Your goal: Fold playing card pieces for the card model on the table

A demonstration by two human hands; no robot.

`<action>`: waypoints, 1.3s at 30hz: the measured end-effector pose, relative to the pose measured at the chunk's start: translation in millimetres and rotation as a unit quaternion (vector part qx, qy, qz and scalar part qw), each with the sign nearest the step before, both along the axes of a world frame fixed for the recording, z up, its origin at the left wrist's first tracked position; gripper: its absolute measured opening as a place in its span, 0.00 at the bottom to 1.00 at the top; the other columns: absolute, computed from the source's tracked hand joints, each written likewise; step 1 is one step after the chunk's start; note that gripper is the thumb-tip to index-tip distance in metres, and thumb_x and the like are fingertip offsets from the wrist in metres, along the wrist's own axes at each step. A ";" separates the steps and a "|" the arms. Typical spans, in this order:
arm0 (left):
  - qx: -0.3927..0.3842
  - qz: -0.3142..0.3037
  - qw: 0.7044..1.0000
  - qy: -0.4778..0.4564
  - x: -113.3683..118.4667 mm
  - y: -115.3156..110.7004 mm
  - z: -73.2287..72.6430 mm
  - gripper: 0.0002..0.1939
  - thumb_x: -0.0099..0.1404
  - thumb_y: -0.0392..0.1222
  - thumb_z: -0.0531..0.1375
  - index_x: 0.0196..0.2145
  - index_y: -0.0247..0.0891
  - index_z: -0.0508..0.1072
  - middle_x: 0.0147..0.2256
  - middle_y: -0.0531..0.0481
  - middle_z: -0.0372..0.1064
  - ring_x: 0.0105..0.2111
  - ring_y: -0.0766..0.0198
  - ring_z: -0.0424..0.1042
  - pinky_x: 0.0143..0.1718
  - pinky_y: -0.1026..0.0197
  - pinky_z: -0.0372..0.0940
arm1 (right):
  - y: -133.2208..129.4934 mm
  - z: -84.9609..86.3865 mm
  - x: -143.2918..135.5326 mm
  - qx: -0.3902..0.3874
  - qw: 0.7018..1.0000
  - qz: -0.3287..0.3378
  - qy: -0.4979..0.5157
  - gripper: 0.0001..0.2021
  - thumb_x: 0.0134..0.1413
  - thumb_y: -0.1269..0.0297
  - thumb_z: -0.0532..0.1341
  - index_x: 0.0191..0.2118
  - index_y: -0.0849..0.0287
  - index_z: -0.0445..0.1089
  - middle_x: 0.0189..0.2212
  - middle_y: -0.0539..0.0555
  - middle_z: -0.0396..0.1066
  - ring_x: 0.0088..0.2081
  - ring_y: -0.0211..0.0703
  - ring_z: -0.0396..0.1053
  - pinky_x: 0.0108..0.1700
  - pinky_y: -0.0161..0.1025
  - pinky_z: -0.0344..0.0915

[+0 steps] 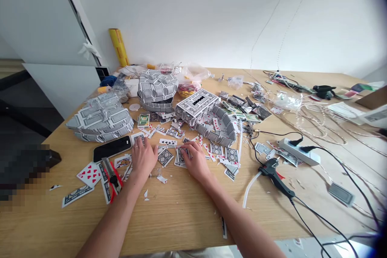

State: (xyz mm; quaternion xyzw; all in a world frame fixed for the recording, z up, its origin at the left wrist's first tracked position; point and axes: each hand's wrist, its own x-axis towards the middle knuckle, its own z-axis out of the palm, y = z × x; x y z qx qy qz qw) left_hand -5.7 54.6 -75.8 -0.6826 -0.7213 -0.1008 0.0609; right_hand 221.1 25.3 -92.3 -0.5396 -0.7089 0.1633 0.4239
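Note:
My left hand [143, 155] rests low over playing cards with its fingers spread, just right of a black-screened phone [112, 148]. Under its fingertips lies a patterned card [136, 137]. Over at the middle of the table, my right hand [195, 159] lies on a small group of cards, its thumb and fingers apart at a patterned card [180, 157]. Between the hands are another patterned card [165, 157] and a spade card [168, 142]. A red utility knife [111, 177] lies left of my left forearm.
Behind the hands stand card-covered boxes: a lidded one [157, 88], a flat-topped one [198, 105], an open tray [223, 127] and a pointed one [101, 119]. At right lie a glue gun [278, 179], a power strip [298, 151] and tangled cords. Card scraps surround both hands.

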 end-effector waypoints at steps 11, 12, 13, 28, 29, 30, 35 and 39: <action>0.026 -0.054 0.998 -0.012 13.9 -9.1 -3.7 0.26 0.76 0.48 0.58 0.64 0.27 0.73 0.65 0.22 0.65 0.64 0.32 0.68 0.63 0.37 0.65 | 0.4 -1.7 -1.0 0.011 1.000 -0.004 0.026 0.10 0.70 0.66 0.60 0.46 0.54 0.80 0.46 0.60 0.78 0.51 0.56 0.73 0.57 0.55 0.70; 0.022 -0.053 0.998 -0.011 12.7 -8.4 -4.9 0.28 0.76 0.49 0.58 0.64 0.24 0.73 0.66 0.21 0.65 0.65 0.31 0.67 0.63 0.37 0.65 | 0.6 -2.3 -1.3 0.013 1.000 -0.005 0.028 0.10 0.70 0.66 0.60 0.46 0.54 0.80 0.46 0.60 0.78 0.51 0.56 0.73 0.57 0.55 0.70; 0.019 -0.057 0.998 -0.011 11.8 -7.8 -6.1 0.28 0.77 0.49 0.57 0.64 0.23 0.72 0.66 0.21 0.65 0.65 0.32 0.67 0.64 0.37 0.64 | 0.9 -3.1 -1.6 0.014 0.999 -0.008 0.029 0.10 0.70 0.66 0.60 0.46 0.54 0.80 0.46 0.60 0.78 0.51 0.56 0.74 0.57 0.54 0.70; 0.026 -0.021 0.993 -0.112 -0.1 6.6 -8.6 0.26 0.68 0.44 0.69 0.61 0.32 0.75 0.54 0.29 0.74 0.56 0.33 0.71 0.58 0.36 0.66 | -0.8 -0.1 -0.2 0.026 0.999 0.006 0.022 0.08 0.69 0.69 0.60 0.46 0.55 0.79 0.47 0.61 0.77 0.51 0.56 0.73 0.57 0.54 0.70; 0.033 -0.012 0.991 -0.128 -1.9 8.8 -9.3 0.28 0.66 0.43 0.71 0.61 0.32 0.75 0.54 0.29 0.74 0.56 0.33 0.71 0.59 0.35 0.65 | -0.7 -0.2 -0.3 0.027 0.999 0.005 0.023 0.08 0.69 0.69 0.60 0.46 0.55 0.79 0.47 0.61 0.77 0.51 0.56 0.73 0.57 0.54 0.71; 0.043 -0.008 0.987 -0.153 -3.4 10.6 -9.4 0.29 0.64 0.42 0.72 0.61 0.33 0.75 0.53 0.30 0.74 0.57 0.32 0.71 0.60 0.34 0.65 | -0.6 -0.1 -0.4 0.028 0.999 0.003 0.023 0.08 0.69 0.68 0.60 0.46 0.55 0.78 0.46 0.60 0.78 0.51 0.56 0.73 0.56 0.54 0.71; 0.087 -0.051 0.953 -0.286 -5.6 13.1 -3.0 0.16 0.66 0.40 0.69 0.51 0.39 0.76 0.50 0.39 0.79 0.53 0.42 0.77 0.57 0.43 0.70 | -1.9 5.5 -0.9 0.043 0.998 -0.001 0.039 0.09 0.70 0.67 0.59 0.45 0.55 0.78 0.45 0.60 0.78 0.49 0.55 0.74 0.55 0.53 0.71; 0.112 -0.104 0.920 -0.361 4.1 2.8 4.1 0.15 0.71 0.50 0.66 0.51 0.41 0.73 0.45 0.43 0.81 0.43 0.51 0.81 0.45 0.53 0.74 | -7.3 15.9 -3.5 0.026 0.996 0.014 0.078 0.08 0.70 0.63 0.61 0.49 0.54 0.77 0.46 0.59 0.79 0.49 0.53 0.76 0.55 0.51 0.73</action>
